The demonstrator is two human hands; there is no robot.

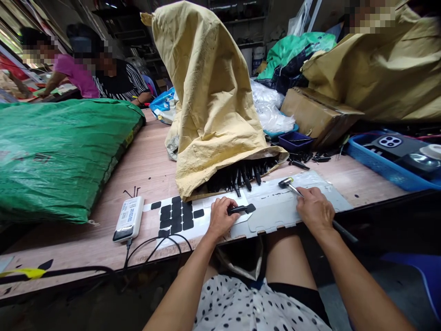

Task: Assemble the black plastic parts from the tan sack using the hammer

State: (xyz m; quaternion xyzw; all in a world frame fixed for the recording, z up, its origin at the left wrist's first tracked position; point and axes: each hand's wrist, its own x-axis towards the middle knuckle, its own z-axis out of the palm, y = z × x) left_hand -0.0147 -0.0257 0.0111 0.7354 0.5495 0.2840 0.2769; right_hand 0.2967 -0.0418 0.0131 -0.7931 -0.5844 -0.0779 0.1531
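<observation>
Wrapped round a small black rod-shaped part [237,209], my left hand [221,215] rests on the white sheet [206,230]. A black rounded-square piece [250,208] lies at the part's right end; whether they are joined I cannot tell. My right hand [315,208] grips a small hammer [344,231] with a metal shaft and black handle. Its black-and-yellow head [285,183] is over the grey board [275,211]. Left of my left hand, several black rounded-square pieces [176,214] sit in rows. Behind, a tan sack [213,105] opens toward me, spilling black rod-shaped parts [244,177].
A green sack [65,156] covers the table's left side. A white power bank [128,219] with black cables lies near the front edge. At right stand a blue basket [379,168] holding a phone, and a cardboard box [319,115]. Two people [117,76] sit at the far left.
</observation>
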